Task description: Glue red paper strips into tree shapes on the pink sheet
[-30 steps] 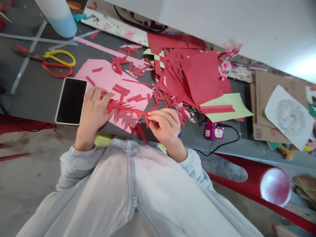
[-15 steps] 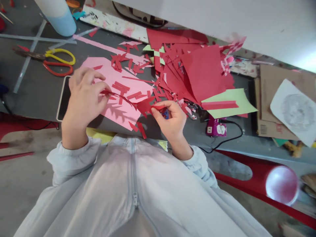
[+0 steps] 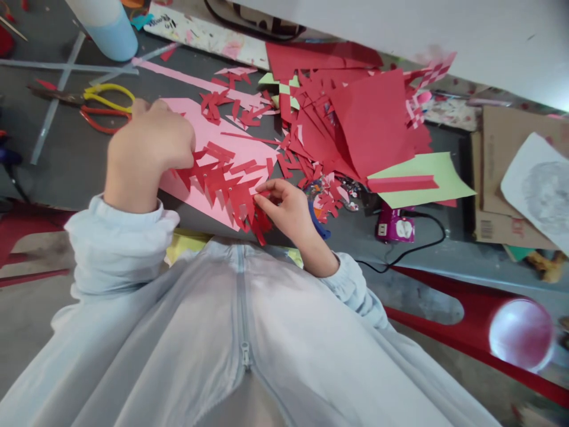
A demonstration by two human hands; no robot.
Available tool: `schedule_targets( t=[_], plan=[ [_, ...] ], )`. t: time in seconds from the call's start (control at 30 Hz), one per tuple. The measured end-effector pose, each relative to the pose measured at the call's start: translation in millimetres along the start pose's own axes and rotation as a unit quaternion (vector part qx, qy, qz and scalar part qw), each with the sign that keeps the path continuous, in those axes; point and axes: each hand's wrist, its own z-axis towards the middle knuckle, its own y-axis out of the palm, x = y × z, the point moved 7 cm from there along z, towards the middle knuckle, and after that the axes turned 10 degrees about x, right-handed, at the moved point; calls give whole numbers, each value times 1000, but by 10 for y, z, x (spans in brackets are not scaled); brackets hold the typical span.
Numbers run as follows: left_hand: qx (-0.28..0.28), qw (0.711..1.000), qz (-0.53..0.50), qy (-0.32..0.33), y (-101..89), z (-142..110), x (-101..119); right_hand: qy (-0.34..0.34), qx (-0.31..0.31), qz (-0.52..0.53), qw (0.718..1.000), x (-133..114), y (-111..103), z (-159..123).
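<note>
My left hand [image 3: 149, 148] is raised over the pink paper sheet [image 3: 208, 142], its fingers closed on one end of a jagged red paper cut-out [image 3: 224, 184]. My right hand [image 3: 287, 207] pinches the other end of that cut-out near the table's front edge. The cut-out stretches between both hands, with many pointed strips hanging off it. Loose red paper scraps [image 3: 231, 110] lie on the pink sheet behind it. The phone seen earlier is hidden under my left hand.
A heap of red paper sheets [image 3: 355, 124] lies to the right with a light green sheet [image 3: 422, 175]. Yellow and red scissors [image 3: 102, 104] lie at the left. A blue cup [image 3: 109, 26], a purple device with a cable [image 3: 393, 228] and cardboard [image 3: 507, 172] are also here.
Both hands took hold of the red cut-out and lifted it off the pink sheet. My left hand rose and moved left, now covering the phone; the cut-out has spread open between the hands.
</note>
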Motion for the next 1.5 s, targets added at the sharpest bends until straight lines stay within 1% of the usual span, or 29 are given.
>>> schedule_targets(
  t=[0.03, 0.1, 0.13, 0.27, 0.4, 0.47, 0.53, 0.6, 0.67, 0.73, 0.87, 0.97, 1.03, 1.1, 1.13, 1.17, 1.2, 1.27, 1.4, 1.5],
  plan=[
    [-49, 998, 49, -5, 73, 22, 22, -7, -2, -6, 1000, -9, 7, 3],
    [-102, 988, 113, 5, 145, 52, 101, -18, -4, -20, 1000, -20, 7, 15],
    [-117, 984, 135, 10, 162, 62, 142, -22, -5, -29, 999, -18, 5, 22],
    [-142, 973, 180, 14, 181, 98, 272, -24, -20, -72, 997, 40, -12, 56],
    [-164, 957, 236, 26, 204, 117, 354, -27, -4, -102, 994, 101, -81, 97],
    [-158, 954, 254, 38, 211, 114, 383, -25, -5, -101, 995, 120, -97, 112],
    [-138, 957, 247, 58, 221, 101, 411, -17, -15, -90, 996, 136, -95, 122],
    [-95, 965, 234, 73, 215, 96, 417, -4, -23, -79, 997, 143, -93, 129],
    [-74, 968, 226, 85, 241, 94, 399, 8, -22, -72, 997, 137, -99, 133],
    [-75, 966, 229, 89, 289, 106, 372, 20, -16, -71, 997, 125, -111, 138],
    [-79, 967, 229, 73, 333, 164, 351, 38, -9, -68, 997, 121, -110, 155],
    [-81, 969, 228, 58, 343, 189, 339, 57, -20, -43, 997, 170, -71, 175],
    [-77, 972, 214, 62, 367, 199, 316, 68, -20, -21, 997, 208, -54, 191],
    [-64, 981, 173, 66, 402, 215, 274, 70, -10, -6, 997, 231, -59, 209],
    [-46, 986, 153, 56, 404, 230, 235, 70, -5, -3, 998, 236, -64, 216],
    [-22, 990, 123, 60, 398, 244, 222, 68, -1, -3, 998, 240, -68, 221],
    [0, 994, 90, 60, 385, 254, 211, 67, 1, -8, 998, 244, -72, 225],
    [3, 997, 54, 49, 383, 259, 195, 64, 4, -29, 998, 247, -81, 230],
    [-44, 993, 105, 39, 360, 224, 239, 42, 19, -108, 993, 206, -142, 242],
    [-51, 993, 100, 38, 329, 212, 283, 9, 39, -206, 978, 112, -235, 236]
  ],
)
